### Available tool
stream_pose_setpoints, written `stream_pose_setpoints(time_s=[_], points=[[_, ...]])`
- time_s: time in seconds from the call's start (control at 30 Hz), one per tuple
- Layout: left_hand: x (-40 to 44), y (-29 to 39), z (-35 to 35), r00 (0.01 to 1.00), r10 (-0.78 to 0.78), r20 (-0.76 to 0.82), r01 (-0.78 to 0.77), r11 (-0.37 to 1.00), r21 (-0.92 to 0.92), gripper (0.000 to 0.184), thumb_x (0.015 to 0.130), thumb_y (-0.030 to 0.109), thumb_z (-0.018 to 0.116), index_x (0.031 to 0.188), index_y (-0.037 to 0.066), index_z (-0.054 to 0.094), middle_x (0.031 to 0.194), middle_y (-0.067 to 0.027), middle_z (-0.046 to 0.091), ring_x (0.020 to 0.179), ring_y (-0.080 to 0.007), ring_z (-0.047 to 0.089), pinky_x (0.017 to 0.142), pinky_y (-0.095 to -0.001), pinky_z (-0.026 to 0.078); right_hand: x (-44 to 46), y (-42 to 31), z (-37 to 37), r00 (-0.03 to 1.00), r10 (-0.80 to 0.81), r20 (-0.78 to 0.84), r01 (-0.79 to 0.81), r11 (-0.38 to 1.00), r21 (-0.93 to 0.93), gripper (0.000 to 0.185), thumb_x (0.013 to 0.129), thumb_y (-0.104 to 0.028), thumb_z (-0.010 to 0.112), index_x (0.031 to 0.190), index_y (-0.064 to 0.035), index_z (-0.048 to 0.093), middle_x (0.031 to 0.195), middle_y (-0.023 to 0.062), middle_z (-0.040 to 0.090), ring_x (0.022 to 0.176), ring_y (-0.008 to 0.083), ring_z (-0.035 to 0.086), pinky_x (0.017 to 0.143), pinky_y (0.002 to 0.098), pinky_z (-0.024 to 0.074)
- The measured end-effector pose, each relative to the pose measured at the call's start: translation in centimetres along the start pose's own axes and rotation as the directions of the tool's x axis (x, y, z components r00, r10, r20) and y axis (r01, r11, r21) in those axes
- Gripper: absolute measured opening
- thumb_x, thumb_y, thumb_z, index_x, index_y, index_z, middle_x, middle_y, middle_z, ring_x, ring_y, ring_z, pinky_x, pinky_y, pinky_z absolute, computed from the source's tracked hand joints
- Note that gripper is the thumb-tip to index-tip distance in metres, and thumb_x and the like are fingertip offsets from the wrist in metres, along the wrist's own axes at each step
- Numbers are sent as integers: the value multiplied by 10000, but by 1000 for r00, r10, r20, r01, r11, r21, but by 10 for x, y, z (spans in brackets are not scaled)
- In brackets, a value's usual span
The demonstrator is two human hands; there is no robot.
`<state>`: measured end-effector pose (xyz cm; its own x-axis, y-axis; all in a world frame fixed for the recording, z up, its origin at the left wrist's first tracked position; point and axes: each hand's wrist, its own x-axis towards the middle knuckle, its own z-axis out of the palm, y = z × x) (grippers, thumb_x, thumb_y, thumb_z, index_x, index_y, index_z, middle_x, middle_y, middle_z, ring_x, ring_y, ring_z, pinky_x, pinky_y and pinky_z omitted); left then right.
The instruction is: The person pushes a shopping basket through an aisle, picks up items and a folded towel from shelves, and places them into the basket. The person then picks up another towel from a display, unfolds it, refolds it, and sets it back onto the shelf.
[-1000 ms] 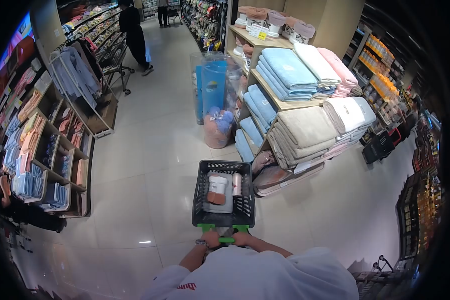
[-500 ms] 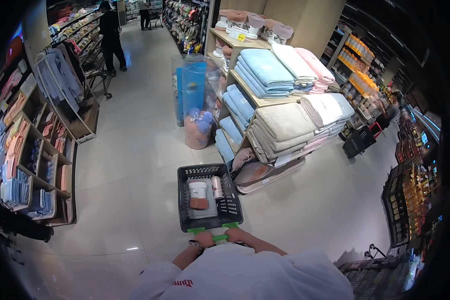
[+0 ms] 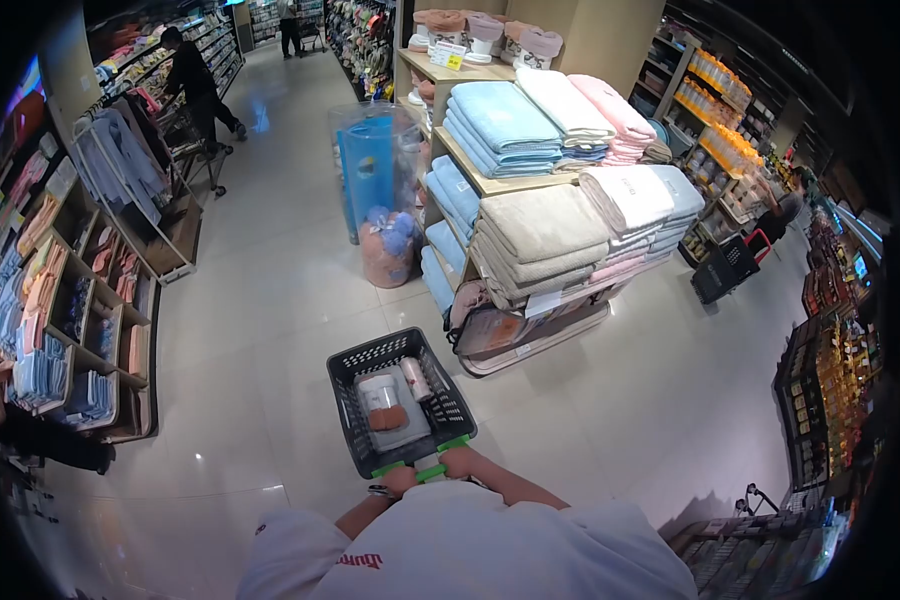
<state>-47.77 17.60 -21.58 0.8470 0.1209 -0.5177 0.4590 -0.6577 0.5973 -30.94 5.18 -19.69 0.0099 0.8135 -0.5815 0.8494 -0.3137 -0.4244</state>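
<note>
A dark grey shopping basket (image 3: 342, 400) with perforated sides is right in front of me, turned slightly to the left. Both of my hands are wrapped round its green handle (image 3: 431, 472). My left hand (image 3: 400, 481), with a band on the wrist, holds the left part, and my right hand (image 3: 458, 462) grips the right part. Inside the basket lie a flat grey folded item (image 3: 408, 425), a white-and-brown rolled bundle (image 3: 381, 402) on top of it, and a pale pink cylindrical pack (image 3: 414, 380) along the right side.
A shelf stacked with folded towels (image 3: 540, 225) stands ahead to the right, beside clear cylindrical bins (image 3: 375, 170). Cubby shelves of folded cloths (image 3: 80, 330) line the left. One person (image 3: 195, 85) is by a trolley far left; another (image 3: 782, 215) is near a dark rolling basket (image 3: 725, 270).
The basket has swung so that its front points further left. The towel shelf and bins have shifted left in view. The person at far left now leans toward the trolley.
</note>
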Motion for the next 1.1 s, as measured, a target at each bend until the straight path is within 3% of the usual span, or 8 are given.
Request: stream_pose_setpoints(time_s=[0.37,0.47,0.7,0.9,1.1], points=[[-37,63,36,979,-115,-169,107,993,-59,320,689,357,576,795,68,666,764,-182,635,734,-366,611,691,-451,490,-43,10,17,996,-87,18,88,991,-96,217,659,-223,598,807,-72,645,785,166,634,768,333,626,685,443,493],[-47,75,37,980,-128,-153,129,992,-4,281,688,340,577,765,89,677,759,-165,642,726,-341,626,695,-435,504,-53,10,27,988,-155,17,156,982,-103,221,668,-223,586,819,-73,646,788,160,637,768,328,628,688,439,496],[-47,53,60,975,-40,-216,49,998,40,302,680,334,570,731,49,657,730,-190,628,695,-358,614,670,-454,493,-63,-3,36,996,-86,14,87,995,-58,216,665,-215,587,819,-76,647,804,150,638,775,323,626,687,436,498],[-37,35,62,999,19,-46,-17,999,44,334,669,365,606,755,50,675,756,-200,633,735,-353,627,692,-437,502,-67,-12,36,1000,-11,-22,11,999,-31,210,643,-234,597,779,-88,660,786,145,640,757,320,626,668,432,498],[-53,27,60,1000,-9,-22,8,999,-37,343,645,360,661,775,42,675,774,-205,637,758,-359,631,696,-432,506,-73,-32,51,995,89,-41,-88,996,34,264,613,-294,601,761,-86,666,755,154,637,741,323,625,659,434,494]])
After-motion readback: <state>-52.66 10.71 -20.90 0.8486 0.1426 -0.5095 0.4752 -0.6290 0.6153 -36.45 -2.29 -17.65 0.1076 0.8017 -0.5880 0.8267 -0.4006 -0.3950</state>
